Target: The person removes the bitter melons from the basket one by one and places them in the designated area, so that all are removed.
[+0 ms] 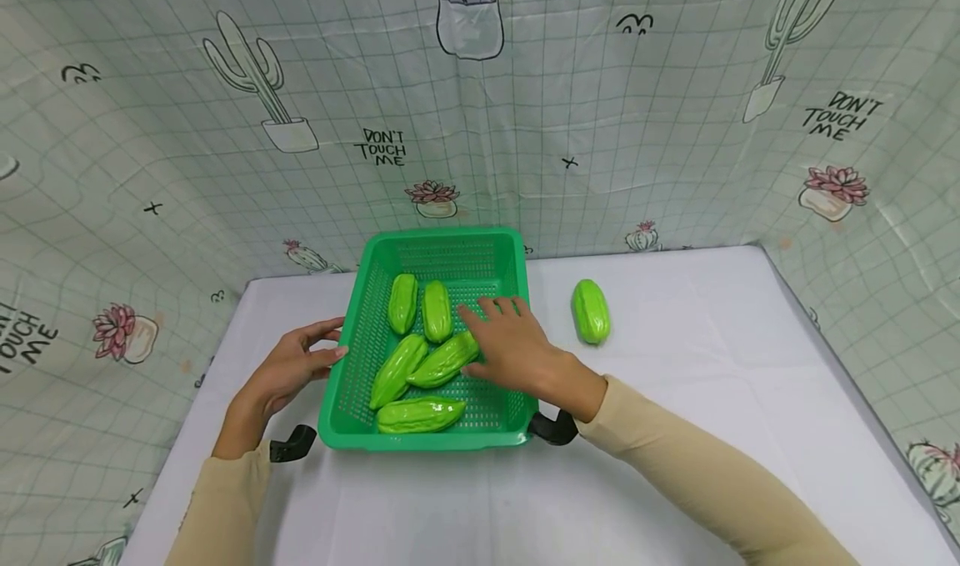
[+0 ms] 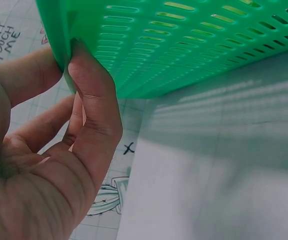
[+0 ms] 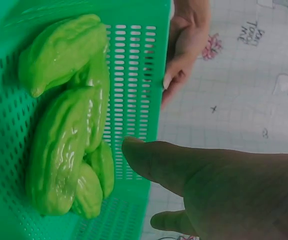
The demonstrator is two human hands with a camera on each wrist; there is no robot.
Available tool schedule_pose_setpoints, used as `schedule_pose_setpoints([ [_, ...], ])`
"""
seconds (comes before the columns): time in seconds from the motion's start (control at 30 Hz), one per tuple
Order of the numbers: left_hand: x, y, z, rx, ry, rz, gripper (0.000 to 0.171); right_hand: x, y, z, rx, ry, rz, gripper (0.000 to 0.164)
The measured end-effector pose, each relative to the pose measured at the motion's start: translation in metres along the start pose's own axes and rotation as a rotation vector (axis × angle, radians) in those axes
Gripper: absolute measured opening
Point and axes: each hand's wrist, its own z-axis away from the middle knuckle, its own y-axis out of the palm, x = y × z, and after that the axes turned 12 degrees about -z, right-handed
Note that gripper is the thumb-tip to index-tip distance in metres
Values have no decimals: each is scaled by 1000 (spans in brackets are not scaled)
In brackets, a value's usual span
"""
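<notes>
A green plastic basket [image 1: 431,441] with perforated walls stands on the table, and several light-green bitter melons [image 1: 420,414] lie in its left and middle part. My left hand [image 1: 288,368] pinches the basket's left rim between thumb and fingers, which the left wrist view shows close up. Over the basket's right side hovers my right hand [image 1: 517,345], fingers extended and nothing in its grasp. Its thumb side overlaps the end of a slanted bitter melon [image 1: 442,362] in the head view. One more bitter melon [image 1: 591,312] lies on the table, right of the basket.
The white-covered table [image 1: 675,433] reaches past the basket on both sides. A grid-patterned cloth [image 1: 585,116] with cactus drawings hangs behind it and along the sides. Black wrist mounts [image 1: 553,427] stick out beneath both wrists, close to the basket's front corners.
</notes>
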Motion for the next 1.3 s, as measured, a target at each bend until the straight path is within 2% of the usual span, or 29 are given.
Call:
schedule_pose_setpoints([
  [0.53,1,2,0,-2,-17,2,67,15,11,-17,94,104,69,85],
  [1.0,-2,1,3,-4,10,-4,66,19,18,-31,145,176,138,82],
  [1.3,-4,1,2,-9,12,-8,67,20,22,-40,215,233,261,82],
])
